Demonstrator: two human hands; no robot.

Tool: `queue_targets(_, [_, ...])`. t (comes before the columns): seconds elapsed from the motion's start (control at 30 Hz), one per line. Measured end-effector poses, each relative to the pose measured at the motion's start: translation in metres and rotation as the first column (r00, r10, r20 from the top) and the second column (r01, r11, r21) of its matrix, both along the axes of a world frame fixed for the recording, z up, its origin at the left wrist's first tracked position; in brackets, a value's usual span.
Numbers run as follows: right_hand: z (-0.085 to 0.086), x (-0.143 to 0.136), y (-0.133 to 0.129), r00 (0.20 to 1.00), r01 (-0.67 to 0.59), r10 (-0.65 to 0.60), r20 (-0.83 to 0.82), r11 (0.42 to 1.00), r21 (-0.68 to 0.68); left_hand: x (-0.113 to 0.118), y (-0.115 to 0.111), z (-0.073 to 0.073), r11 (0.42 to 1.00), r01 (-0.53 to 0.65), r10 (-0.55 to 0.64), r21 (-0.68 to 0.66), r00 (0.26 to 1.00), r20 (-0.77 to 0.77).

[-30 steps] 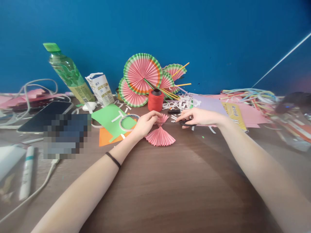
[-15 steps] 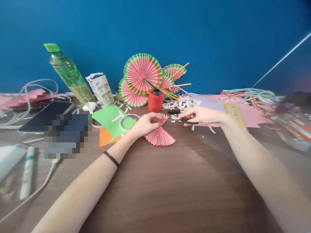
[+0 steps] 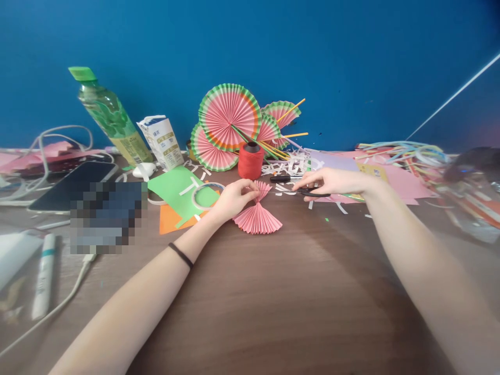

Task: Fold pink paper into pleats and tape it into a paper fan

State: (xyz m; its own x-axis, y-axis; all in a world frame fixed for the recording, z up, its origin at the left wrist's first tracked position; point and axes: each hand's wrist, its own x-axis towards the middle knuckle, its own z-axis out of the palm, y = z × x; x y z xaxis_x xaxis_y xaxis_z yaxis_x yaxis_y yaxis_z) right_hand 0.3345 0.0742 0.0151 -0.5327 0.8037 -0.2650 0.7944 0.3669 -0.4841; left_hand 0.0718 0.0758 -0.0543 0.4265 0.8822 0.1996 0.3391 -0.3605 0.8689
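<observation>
With left hand point(image 3: 237, 197), pinches pink pleated paper point(image 3: 258, 220) near its narrow middle, just in front of red thread spool point(image 3: 250, 163). With right hand point(image 3: 332, 180), grips black scissors point(image 3: 317, 194), to the right and front of same spool. Visible behind this spool: round pleated fans point(image 3: 229, 115).

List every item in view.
Pleated paper: 1, pink, centre
Scissors: 1, black, right hand
Spool: 1, red, centre
Fans: several, pink/green, back
Pen: 1, black, centre
Tape: 1, white, left
Sheets: 2, green/orange, by tape
Bottle: 1, green, left
Carton: 1, white, left
Small item: 1, white, left
Phone: 1, dark, left
Pixelated item: 1, dark, left
Marker: 1, white, left
Cables: several, white, left
Scraps: many, white, centre
Papers: several, pink/purple, sides
Strips: many, multicoloured, right
Packet: 1, yellow, right
Blurred items: several, mixed, right
Desk: 1, brown, front
Wristband: 1, black, left wrist
Left hand: 1, on pleated paper
Right hand: 1, holding scissors
</observation>
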Motion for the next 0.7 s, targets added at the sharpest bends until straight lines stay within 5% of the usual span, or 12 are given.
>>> queue_targets(0.23, [-0.01,-0.009,-0.005,0.994,0.024,-0.037,-0.104,0.992,-0.126,0.0,0.002,-0.004,1.0,0.025,-0.025,0.016,0.999,0.026])
queue_targets(0.7, [-0.023,-0.025,0.0,0.998,-0.036,0.035,-0.061,0.999,-0.018,0.001,0.005,-0.012,1.0,0.02,-0.019,-0.017,0.999,0.05])
